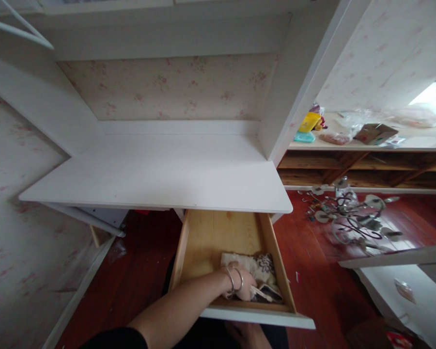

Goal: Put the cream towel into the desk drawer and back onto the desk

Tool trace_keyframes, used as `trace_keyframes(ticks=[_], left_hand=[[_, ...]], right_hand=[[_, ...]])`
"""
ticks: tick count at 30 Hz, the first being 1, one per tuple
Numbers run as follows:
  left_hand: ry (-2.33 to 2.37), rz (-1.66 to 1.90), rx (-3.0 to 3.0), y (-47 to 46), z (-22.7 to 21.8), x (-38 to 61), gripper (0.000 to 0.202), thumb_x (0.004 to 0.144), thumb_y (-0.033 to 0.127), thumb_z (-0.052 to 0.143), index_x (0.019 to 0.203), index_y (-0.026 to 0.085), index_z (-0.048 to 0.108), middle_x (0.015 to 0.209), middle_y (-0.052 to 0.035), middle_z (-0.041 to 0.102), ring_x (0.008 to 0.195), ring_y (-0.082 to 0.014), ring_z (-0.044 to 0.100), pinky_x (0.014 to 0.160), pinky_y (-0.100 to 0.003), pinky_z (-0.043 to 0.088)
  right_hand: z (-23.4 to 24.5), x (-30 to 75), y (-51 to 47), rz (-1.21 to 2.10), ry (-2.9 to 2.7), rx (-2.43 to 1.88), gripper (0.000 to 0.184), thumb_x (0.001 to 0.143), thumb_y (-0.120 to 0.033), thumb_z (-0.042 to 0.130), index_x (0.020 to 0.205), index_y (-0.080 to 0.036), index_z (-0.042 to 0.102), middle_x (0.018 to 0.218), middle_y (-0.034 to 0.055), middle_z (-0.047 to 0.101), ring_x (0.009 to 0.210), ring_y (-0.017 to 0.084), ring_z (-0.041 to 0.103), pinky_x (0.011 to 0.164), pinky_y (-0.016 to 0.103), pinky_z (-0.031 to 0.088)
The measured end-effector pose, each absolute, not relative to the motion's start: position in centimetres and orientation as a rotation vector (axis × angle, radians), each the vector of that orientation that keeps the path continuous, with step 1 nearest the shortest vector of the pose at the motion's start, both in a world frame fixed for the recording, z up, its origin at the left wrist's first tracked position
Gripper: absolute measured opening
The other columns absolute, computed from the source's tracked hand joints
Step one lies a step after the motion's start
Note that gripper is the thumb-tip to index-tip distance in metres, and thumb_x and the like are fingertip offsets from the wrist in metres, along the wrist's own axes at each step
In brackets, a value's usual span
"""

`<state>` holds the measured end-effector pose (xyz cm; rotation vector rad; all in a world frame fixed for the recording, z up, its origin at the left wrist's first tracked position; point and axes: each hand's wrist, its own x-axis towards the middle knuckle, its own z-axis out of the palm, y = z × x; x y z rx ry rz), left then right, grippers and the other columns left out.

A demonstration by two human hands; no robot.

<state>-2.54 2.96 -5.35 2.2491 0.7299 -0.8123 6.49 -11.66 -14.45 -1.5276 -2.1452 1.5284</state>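
Note:
A wooden drawer (pixel 218 232) is pulled out from under the white desk (pixel 174 169). My left hand (pixel 241 285), with two bangles at the wrist, reaches down into its front right part. Its fingers are closed at a beige cloth drawstring pouch (pixel 267 275) with a dark flower pattern; the fingertips are partly hidden. Pale cord shows beside the fingers. More beige cloth (pixel 228 259) lies behind the hand. Below the drawer front (pixel 261 316), my right hand (pixel 249 334) is partly seen near my lap, its fingers hidden.
A chandelier (pixel 352 218) lies on the red wooden floor to the right. Behind it, a long low shelf (pixel 349 148) carries plastic bags, a cardboard box (pixel 376 133) and a yellow item (pixel 308 122). A white cabinet piece (pixel 392 291) stands at lower right.

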Motion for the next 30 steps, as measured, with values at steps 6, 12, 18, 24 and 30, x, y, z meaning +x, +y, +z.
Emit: trace_keyframes(ticks=[6, 12, 18, 24, 30], left_hand=[[0.775, -0.745, 2.169, 3.9, -4.2, -3.6, 0.03, 0.067, 0.028, 0.058, 0.097, 0.029, 0.064, 0.102, -0.002, 0.07, 0.099, -0.0295, 0.064, 0.075, -0.039, 0.051], [0.877, -0.666, 2.117, 4.9, -4.1, -7.5, 0.045, 0.06, 0.022, 0.056, 0.104, 0.033, 0.062, 0.107, 0.0007, 0.069, 0.096, -0.0272, 0.065, 0.07, -0.034, 0.051], [0.831, -0.749, 2.057, 3.5, -4.4, -11.9, 0.039, 0.061, 0.016, 0.056, 0.098, 0.029, 0.063, 0.099, 0.0, 0.071, 0.094, -0.0257, 0.066, 0.07, -0.031, 0.05], [0.908, -0.724, 1.994, 2.3, -4.2, -16.8, 0.042, 0.06, 0.011, 0.057, 0.097, 0.03, 0.062, 0.097, 0.0022, 0.07, 0.092, -0.0225, 0.065, 0.073, -0.029, 0.05], [0.962, -0.673, 1.981, 2.7, -4.1, -18.5, 0.05, 0.06, 0.011, 0.059, 0.106, 0.031, 0.063, 0.101, 0.0012, 0.07, 0.094, -0.0238, 0.066, 0.078, -0.031, 0.051]], right_hand=[[-12.9, 6.3, -11.3, 1.557, -2.141, -1.508, 0.041, 0.092, -0.047, 0.039, 0.094, -0.024, 0.073, 0.1, 0.006, 0.072, 0.093, 0.025, 0.063, 0.086, 0.034, 0.045], [-12.2, 5.9, -11.5, 1.524, -2.019, -1.525, 0.047, 0.09, -0.057, 0.04, 0.095, -0.026, 0.075, 0.101, 0.0058, 0.072, 0.1, 0.027, 0.061, 0.088, 0.033, 0.045], [-12.6, 6.2, -11.3, 1.569, -2.079, -1.513, 0.056, 0.09, -0.063, 0.034, 0.096, -0.025, 0.075, 0.1, 0.0069, 0.072, 0.099, 0.028, 0.062, 0.091, 0.036, 0.045], [-14.2, 6.5, -11.8, 1.542, -2.105, -1.476, 0.062, 0.09, -0.066, 0.03, 0.105, -0.024, 0.073, 0.113, 0.0095, 0.069, 0.11, 0.03, 0.059, 0.096, 0.039, 0.043], [-15.2, 6.4, -12.1, 1.489, -2.089, -1.477, 0.062, 0.09, -0.066, 0.03, 0.102, -0.024, 0.074, 0.106, 0.0093, 0.071, 0.103, 0.029, 0.062, 0.093, 0.038, 0.044]])
